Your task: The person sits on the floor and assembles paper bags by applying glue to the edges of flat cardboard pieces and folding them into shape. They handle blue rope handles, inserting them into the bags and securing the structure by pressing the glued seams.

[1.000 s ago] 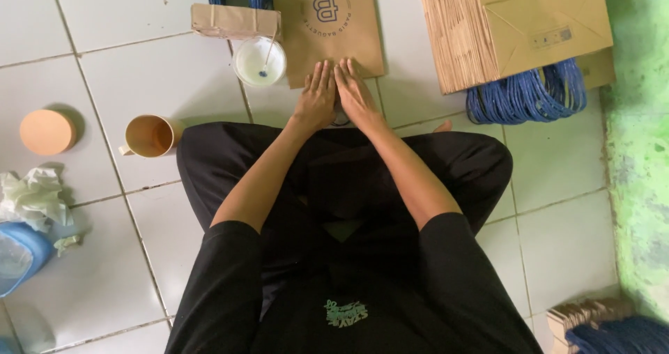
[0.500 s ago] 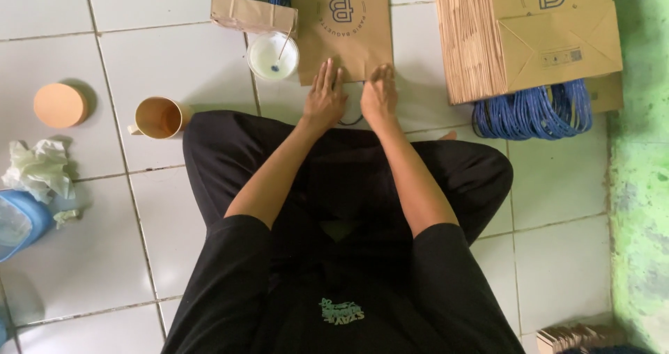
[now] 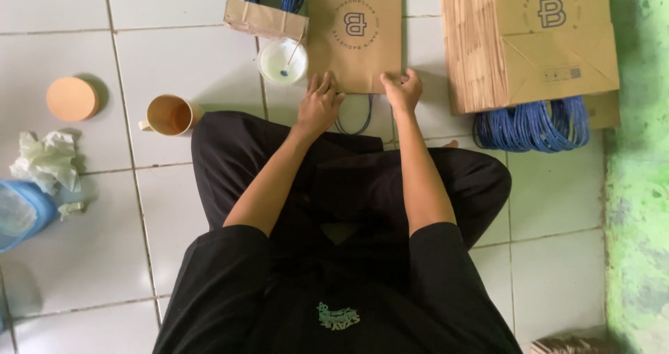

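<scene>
Fingers of both hands hide the brown paper bag's (image 3: 354,40) near edge.

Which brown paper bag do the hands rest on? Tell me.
The single flat bag lying straight ahead, with the left hand and right hand on its near edge. The stack of bags to the right lies untouched.

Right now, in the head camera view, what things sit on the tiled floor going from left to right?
Blue plastic tub → crumpled white tissue → round orange lid → tan mug → white bowl of glue → flat brown paper bag under both hands → stack of brown paper bags.
</scene>
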